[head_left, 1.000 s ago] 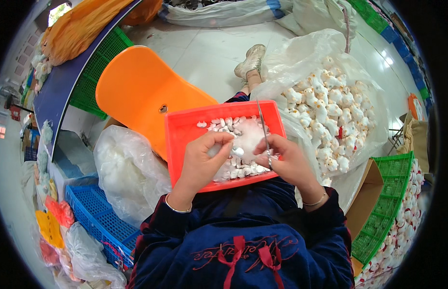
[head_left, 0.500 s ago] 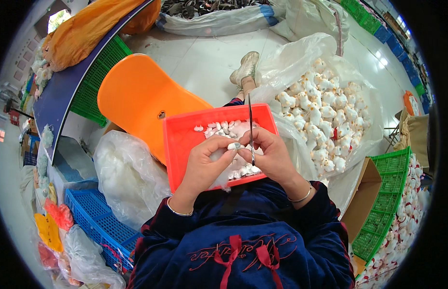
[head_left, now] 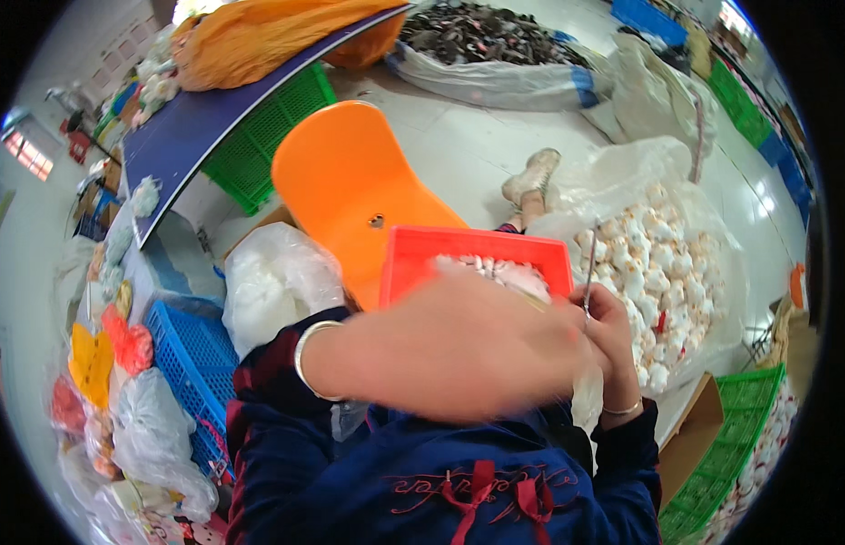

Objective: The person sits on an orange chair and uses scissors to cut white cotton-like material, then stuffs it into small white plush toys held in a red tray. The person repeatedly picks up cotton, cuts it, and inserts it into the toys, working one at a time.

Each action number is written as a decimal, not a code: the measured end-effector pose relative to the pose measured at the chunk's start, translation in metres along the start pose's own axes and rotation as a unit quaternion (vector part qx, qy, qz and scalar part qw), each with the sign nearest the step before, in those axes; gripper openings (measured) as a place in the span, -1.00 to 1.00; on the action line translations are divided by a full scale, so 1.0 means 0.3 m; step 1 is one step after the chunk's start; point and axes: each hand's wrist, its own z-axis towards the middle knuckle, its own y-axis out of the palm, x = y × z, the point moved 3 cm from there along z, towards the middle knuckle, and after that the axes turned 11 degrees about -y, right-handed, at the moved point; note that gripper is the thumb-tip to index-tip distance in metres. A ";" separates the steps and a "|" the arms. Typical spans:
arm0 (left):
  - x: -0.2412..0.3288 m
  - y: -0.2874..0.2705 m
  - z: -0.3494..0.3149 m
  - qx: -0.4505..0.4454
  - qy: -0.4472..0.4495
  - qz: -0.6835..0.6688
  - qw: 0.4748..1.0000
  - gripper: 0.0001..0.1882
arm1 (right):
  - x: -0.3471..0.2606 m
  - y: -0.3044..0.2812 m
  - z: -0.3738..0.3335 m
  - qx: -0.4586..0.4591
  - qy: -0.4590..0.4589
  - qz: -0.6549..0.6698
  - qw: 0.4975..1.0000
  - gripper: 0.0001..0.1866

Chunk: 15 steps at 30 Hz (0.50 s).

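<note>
My left hand (head_left: 449,350) is raised close and reaches across the lap toward the right, smeared by motion. Its fingers are blurred, so whatever they hold does not show. My right hand (head_left: 615,341) is closed around a slim metal tool (head_left: 591,263) that points upward; its exact kind is unclear. Behind the left hand, a red plastic tray (head_left: 418,243) rests on my lap, partly covered. Small white fabric pieces (head_left: 484,265) and white fluff lie in it.
A clear bag of white stuffed toy parts (head_left: 649,272) stands at the right. An orange chair (head_left: 340,173) is ahead, beside a bag of white stuffing (head_left: 275,282). Blue crate (head_left: 191,363) sits left, green crate (head_left: 736,454) right. A blue-topped table (head_left: 204,136) stands far left.
My left hand has left the pinch over the tray and swung up and rightward, nearer the view. My right hand has shifted right with the metal tool. The whole view has turned.
</note>
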 end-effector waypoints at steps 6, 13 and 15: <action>0.206 -0.017 0.061 0.040 0.254 0.156 0.954 -0.84 | -0.004 0.005 -0.039 0.011 0.020 0.021 1.000 -0.80; 0.263 -0.035 0.028 0.144 0.207 0.096 0.963 -0.82 | 0.051 -0.030 -0.046 -0.048 0.015 -0.027 0.998 -0.79; 0.288 -0.089 0.012 0.108 0.196 0.119 0.967 -0.78 | 0.055 -0.042 -0.044 -0.051 0.009 -0.050 0.997 -0.80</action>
